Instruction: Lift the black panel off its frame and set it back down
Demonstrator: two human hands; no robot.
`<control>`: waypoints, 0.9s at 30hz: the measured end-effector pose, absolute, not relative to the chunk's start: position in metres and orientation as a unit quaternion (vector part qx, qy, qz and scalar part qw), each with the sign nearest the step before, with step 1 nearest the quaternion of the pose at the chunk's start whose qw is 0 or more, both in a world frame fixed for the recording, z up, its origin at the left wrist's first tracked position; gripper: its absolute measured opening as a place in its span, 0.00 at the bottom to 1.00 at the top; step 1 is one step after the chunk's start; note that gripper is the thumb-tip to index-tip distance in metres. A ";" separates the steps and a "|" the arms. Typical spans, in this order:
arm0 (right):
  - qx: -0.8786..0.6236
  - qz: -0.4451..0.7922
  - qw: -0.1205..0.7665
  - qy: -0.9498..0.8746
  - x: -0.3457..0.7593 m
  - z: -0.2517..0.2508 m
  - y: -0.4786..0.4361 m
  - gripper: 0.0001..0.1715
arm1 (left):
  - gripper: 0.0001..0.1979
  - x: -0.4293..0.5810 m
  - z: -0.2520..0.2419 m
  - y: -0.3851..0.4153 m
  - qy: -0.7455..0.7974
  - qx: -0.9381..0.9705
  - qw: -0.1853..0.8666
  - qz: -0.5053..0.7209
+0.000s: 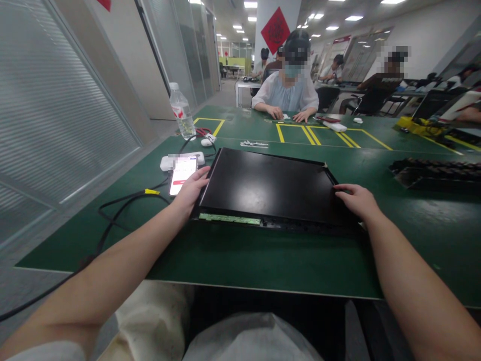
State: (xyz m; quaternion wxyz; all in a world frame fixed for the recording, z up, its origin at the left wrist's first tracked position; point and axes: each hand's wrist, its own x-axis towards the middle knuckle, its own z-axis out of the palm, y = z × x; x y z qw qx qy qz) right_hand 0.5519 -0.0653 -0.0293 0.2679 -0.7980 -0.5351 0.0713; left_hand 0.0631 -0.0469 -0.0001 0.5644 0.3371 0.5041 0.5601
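A black display panel [268,185] with a glossy face and a dark frame is in front of me over the green table. Along its near edge runs a narrow green circuit board [229,218]. My left hand [190,189] grips the panel's left edge, fingers on the rim. At the right edge, my right hand [356,200] holds the frame, its thumb and index finger near the upper right side. A lit phone [183,175] lies just beyond my left hand, against a white power strip [165,163].
A water bottle [182,111] stands at the back left, near a white mouse [207,142] and black cables [112,220]. Small metal strips [254,144] lie beyond the panel. Dark ridged parts [439,173] sit at the right. Across the green table [263,265] sits a person [287,90].
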 end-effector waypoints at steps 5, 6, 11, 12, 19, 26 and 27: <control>-0.789 0.075 0.263 -0.550 0.552 -0.029 -0.065 0.14 | 0.36 0.060 -0.005 -0.046 0.508 0.347 0.565 0.550; -0.789 0.074 0.263 -0.550 0.552 -0.029 -0.065 0.14 | 0.37 0.059 -0.006 -0.045 0.506 0.351 0.567 0.547; -0.785 0.070 0.275 -0.551 0.553 -0.031 -0.064 0.14 | 0.34 0.059 -0.002 -0.048 0.482 0.363 0.592 0.535; -0.785 0.071 0.274 -0.551 0.554 -0.032 -0.064 0.14 | 0.33 0.060 0.001 -0.050 0.474 0.372 0.594 0.533; -0.786 0.069 0.266 -0.554 0.554 -0.033 -0.063 0.16 | 0.21 0.065 0.010 -0.060 0.474 0.440 0.571 0.506; -0.798 0.087 0.297 -0.517 0.549 -0.026 -0.069 0.17 | 0.20 0.064 0.011 -0.059 0.483 0.457 0.562 0.492; -0.796 0.088 0.307 -0.514 0.548 -0.026 -0.070 0.17 | 0.20 0.065 0.011 -0.060 0.485 0.458 0.561 0.489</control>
